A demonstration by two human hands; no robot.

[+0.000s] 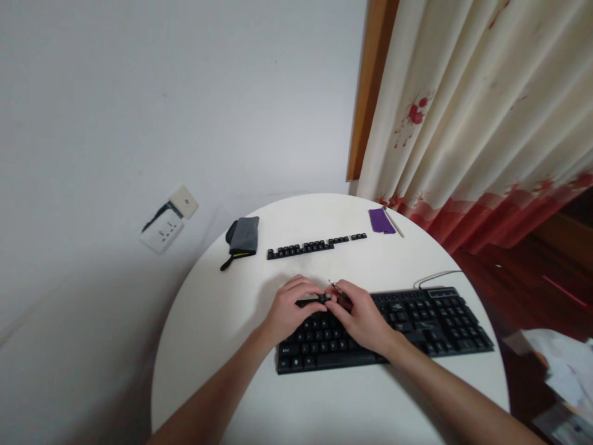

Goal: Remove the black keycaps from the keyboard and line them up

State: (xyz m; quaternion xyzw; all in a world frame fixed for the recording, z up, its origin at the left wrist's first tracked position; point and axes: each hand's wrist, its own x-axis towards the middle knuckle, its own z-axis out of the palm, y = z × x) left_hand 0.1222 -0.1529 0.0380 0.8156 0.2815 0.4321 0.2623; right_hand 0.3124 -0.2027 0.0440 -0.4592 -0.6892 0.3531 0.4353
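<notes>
A black keyboard (333, 360) lies on the round white table, with both hands over its upper left part. Thumb and fingers of my left hand (293, 307) are pinched on a small black keycap (323, 298). My right hand (360, 314) is closed around a slim dark tool with a shiny metal tip (332, 283); its kind is not clear. The right fingertips also reach the keycap, close against the left ones. Behind the hands, several loose black keycaps (296, 250) stand in rows. The keys under my hands are partly hidden.
A grey pouch (244, 235) with a black strap lies at the table's back left. At the back right are a purple cloth (381, 221) and a thin stick (394, 223). The keyboard's cable (438, 274) loops at right. A wall and curtain (430, 154) stand behind the table (208, 371).
</notes>
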